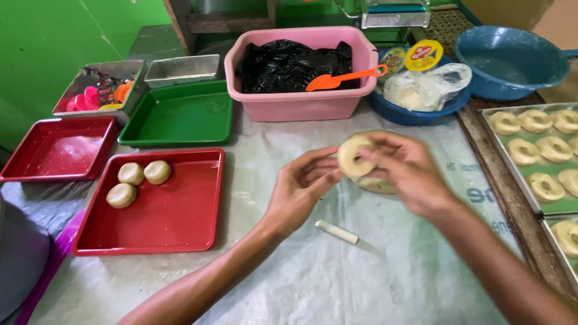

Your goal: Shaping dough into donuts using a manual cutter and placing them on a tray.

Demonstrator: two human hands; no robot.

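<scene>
At the upper right of centre, a round yellow lid with a red label (423,55) stood tilted in a shallow blue plastic basin (409,114), beside a smaller round greenish lid (392,60) and a crumpled clear plastic bag (426,87). Faint printed letters showed on the pale plastic sheet covering the table (361,277) near the right edge.

In the middle of the frame, a pale ring-shaped piece of dough (353,156) was held above the table between both hands. The left hand (301,186) came from the lower centre, its fingers partly curled with their tips touching the ring's left edge. The right hand (403,171) came from the lower right and pinched the ring's right side, the thumb pressed at its hole. Just below the ring another lump of pale dough (376,184) lay on the sheet, mostly hidden by the right hand. A short white stick (337,232) lay on the sheet below the hands.

At the left, a square red plastic tray (180,235) held three round dough balls (137,179). Further left sat a second red tray (60,150), and above it a green tray (177,117). A metal tin (135,67) at the upper left held pink and orange plastic pieces (96,96). A pink plastic tub (301,102) at the top centre held a black plastic bag (289,63), with an orange plastic scoop (343,79) across its rim. A deep blue bowl (512,63) stood at the upper right, and metal trays (500,156) along the right edge carried rows of dough rings (536,141).
</scene>
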